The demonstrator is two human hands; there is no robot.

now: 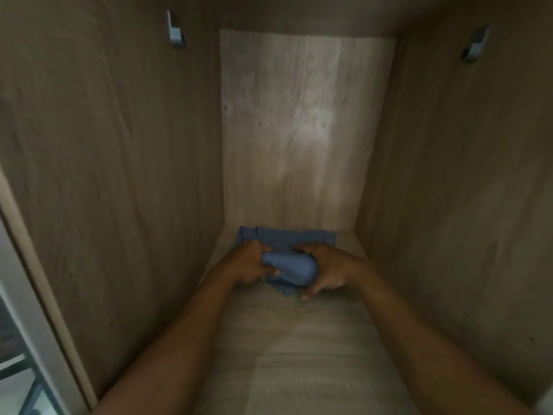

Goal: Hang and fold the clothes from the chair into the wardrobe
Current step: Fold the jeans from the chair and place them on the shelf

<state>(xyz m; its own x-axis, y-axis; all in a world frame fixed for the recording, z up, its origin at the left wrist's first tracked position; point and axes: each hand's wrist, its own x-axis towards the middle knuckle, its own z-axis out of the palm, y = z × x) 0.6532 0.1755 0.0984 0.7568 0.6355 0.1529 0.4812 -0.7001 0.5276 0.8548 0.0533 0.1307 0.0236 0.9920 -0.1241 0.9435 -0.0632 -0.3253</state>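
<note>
A folded blue garment (291, 266) lies on the wooden wardrobe shelf (293, 339), close to the back panel. Both my arms reach deep into the compartment. My left hand (250, 263) grips the garment's left side, fingers curled into the cloth. My right hand (327, 269) clasps its right side, with fingertips touching the shelf. A flat part of the blue cloth (299, 235) shows behind my hands. The cloth under my palms is hidden.
Wooden side walls close in on the left (119, 175) and right (449, 190), with a pale back panel (299, 130) ahead. A metal bracket is fixed high on each side wall (175, 32) (475, 46). A pale door frame edge (36, 310) stands at lower left.
</note>
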